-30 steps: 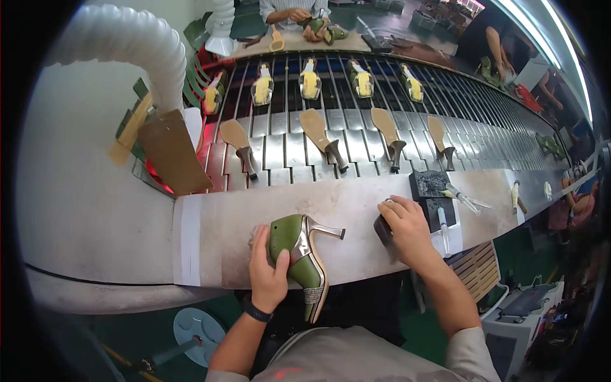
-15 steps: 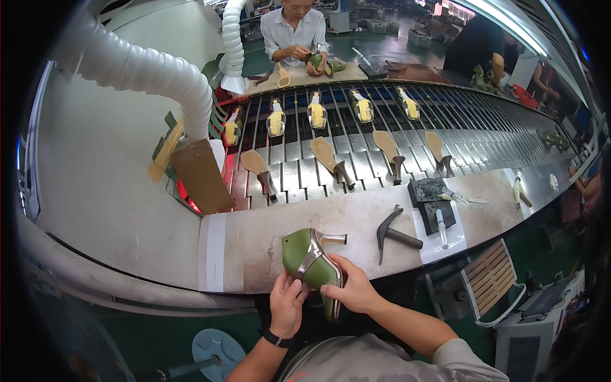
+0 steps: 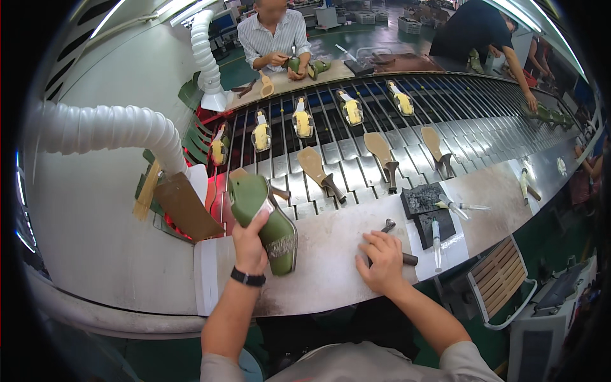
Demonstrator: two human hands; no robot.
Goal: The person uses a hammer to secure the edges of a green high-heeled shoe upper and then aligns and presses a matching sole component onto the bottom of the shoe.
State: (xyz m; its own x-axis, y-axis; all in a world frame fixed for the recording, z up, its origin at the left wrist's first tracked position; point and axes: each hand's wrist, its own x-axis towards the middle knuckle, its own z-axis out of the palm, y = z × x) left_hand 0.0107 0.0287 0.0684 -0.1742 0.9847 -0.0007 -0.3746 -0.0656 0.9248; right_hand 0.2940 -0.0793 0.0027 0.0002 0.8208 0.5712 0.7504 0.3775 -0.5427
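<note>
- L hand (image 3: 250, 247) was clamped on the green shoe (image 3: 253, 193), thumb across the near side; fingers mostly hidden, so exact wrap n/a.
- Shoe was tilted over the L part of the desk (image 3: 328, 270), by the conveyor (image 3: 351, 167) edge, its sparkly-banded end nearest the person; couldn't tell if that end touched down.
- R hand (image 3: 384, 260) lay on the hammer (image 3: 410, 259), fingers curled over its middle; couldn't tell if gripped or just covered. Hands well apart.
- Step in hand, prob.: holding shoe up in L while R dealt w/ the hammer; hammer & shoe weren't touching.
- Next move, by judgement, called for a steady L hold and, if hammer was wanted, a firm R grip, clear of the syringes (image 3: 436, 237) & black blocks (image 3: 425, 198) to the right.
- On conveyor: loose soles (image 3: 378, 148) w/ heels; yellow-filled pieces (image 3: 303, 122) in a row beyond.
- Person in striped shirt (image 3: 273, 35), opposite side, held another green piece.
</note>
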